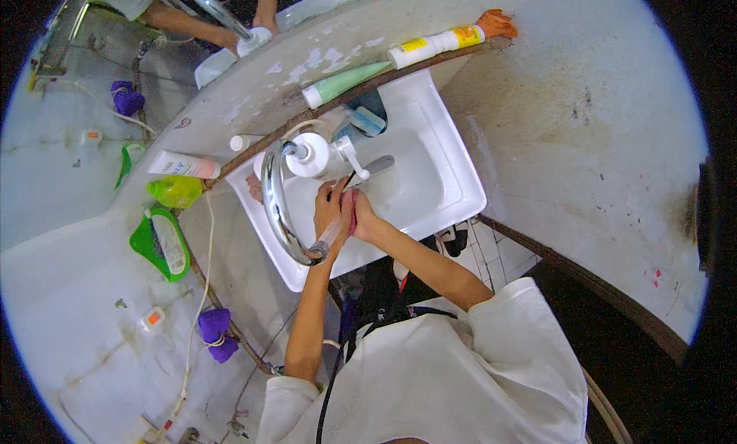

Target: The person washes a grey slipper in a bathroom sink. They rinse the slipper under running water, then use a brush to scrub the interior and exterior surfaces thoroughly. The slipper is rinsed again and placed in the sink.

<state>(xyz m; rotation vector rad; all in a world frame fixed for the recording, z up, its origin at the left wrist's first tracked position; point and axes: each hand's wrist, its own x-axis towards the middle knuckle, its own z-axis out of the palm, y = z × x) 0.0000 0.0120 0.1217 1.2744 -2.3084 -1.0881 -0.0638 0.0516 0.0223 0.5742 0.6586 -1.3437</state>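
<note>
My left hand (328, 207) and my right hand (365, 220) are together over the white sink (453, 168). A pinkish-red thing (352, 212) shows between them; its kind I cannot make out. The left fingers bend over it, and the right hand closes from the other side. Clear water (332, 233) runs from the curved chrome faucet (275, 202) onto my left wrist. A thin black piece (351, 178) sticks up by the left fingertips, close to a grey, blade-like piece (380, 165); whether they join is hidden. The faucet's white lever (357, 158) stands just beyond my hands.
On the ledge behind the sink lie a green tube (349, 83), a white-and-yellow bottle (437, 46) and an orange glove-like item (497, 24). A blue sponge (368, 121) sits at the basin's back. Left are a yellow-green bottle (175, 191), a green pouch (161, 244) and a purple bundle (218, 334).
</note>
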